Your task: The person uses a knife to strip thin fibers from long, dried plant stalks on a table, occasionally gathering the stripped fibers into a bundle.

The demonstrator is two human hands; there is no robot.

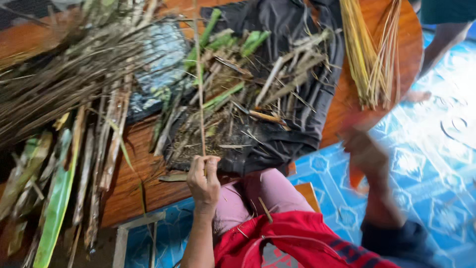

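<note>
The left hand [204,179] pinches a thin brown palm-leaf midrib [200,84], upright over the dark cloth [292,134], fingers closed around its base. The blurred right hand [366,153] looks mid-stroke, apparently stripping; its grip is unclear. A steady hold seems needed.

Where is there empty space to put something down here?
Bare wood shows on the round wooden table between the dark cloth and the yellow stick bundle. The blue patterned floor is open too. Left, leaf strips and dry stalks crowd everything.
</note>
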